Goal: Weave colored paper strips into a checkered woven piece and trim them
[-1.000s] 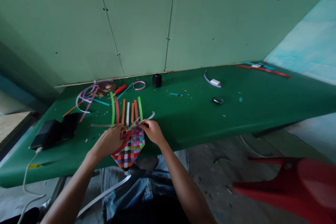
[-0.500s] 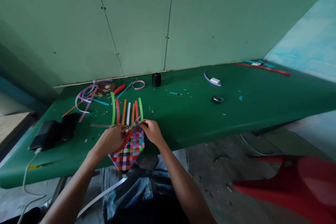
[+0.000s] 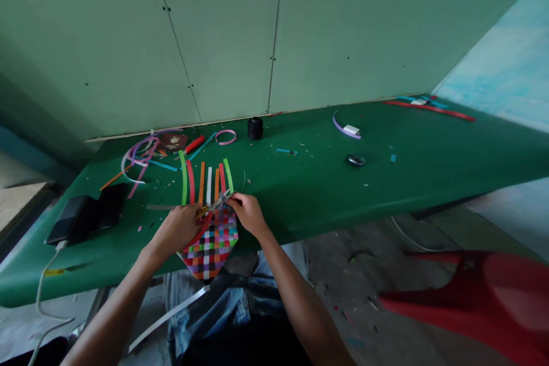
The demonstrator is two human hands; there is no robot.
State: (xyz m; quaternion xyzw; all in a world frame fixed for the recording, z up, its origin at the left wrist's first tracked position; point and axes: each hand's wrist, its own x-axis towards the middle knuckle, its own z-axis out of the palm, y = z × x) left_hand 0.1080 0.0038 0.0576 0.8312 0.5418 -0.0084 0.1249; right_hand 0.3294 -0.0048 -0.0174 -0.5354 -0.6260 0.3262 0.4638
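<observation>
Fingers of the left hand (image 3: 182, 226) are curled round red-handled pliers (image 3: 218, 202), whose metal nose points up and right along the top of the weave (image 3: 217, 251); thumb and fingertips of the right hand (image 3: 247, 214) are pinched together at the weave's upper right corner, just beside that nose. Whether the nose has anything in its bite is too small to tell. The weave sits left of centre in the lower half of the frame, its top on the worktop (image 3: 309, 194) and its tapered end hanging past the near edge. Its checked body looks done, the coloured strips crossing over and under down to the tip. What seems left is at the ends: loose strips (image 3: 191, 183) of green, red, orange and white stick up from the top, not tucked in, a grey strip (image 3: 160, 207) juts out to the left, and a long white strip (image 3: 169, 317) trails from the tip toward the bottom of the frame. Farther out, cut strips (image 3: 115, 178) lie toward the upper left, with a black spool (image 3: 255, 128) near centre. No writing can be read: the black box (image 3: 71, 220) at far left shows no legible brand, and the yellow label (image 3: 54, 272) below it is too small.
</observation>
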